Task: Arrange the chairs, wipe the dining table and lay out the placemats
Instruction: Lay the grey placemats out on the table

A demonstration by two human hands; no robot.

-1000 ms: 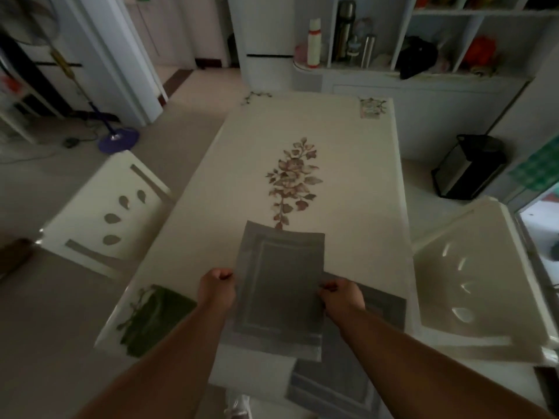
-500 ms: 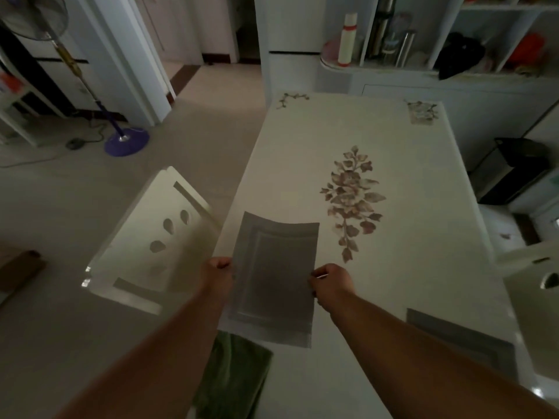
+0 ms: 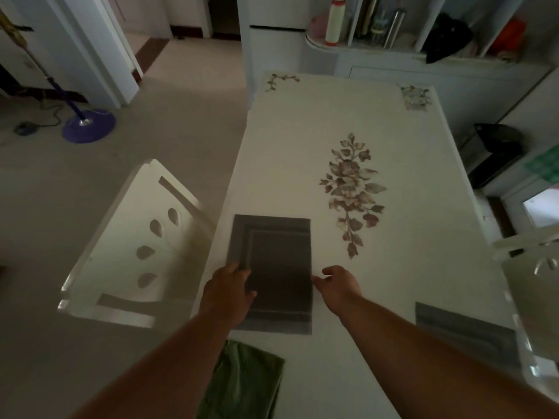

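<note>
A grey placemat (image 3: 276, 273) lies flat along the left edge of the white dining table (image 3: 302, 152), and the left hand (image 3: 227, 293) rests on its near left corner, fingers spread flat and gripping nothing. The right hand (image 3: 340, 282) hovers just beside the mat's right edge, loosely open and empty (fingertips near, contact unclear). A second placemat (image 3: 459, 331) sits near the right edge, a green cloth (image 3: 245, 382) at the near left edge, a white chair (image 3: 133, 246) alongside.

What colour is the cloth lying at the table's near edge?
Dark green; the cloth shows in the head view, just below the grey placemat.
</note>
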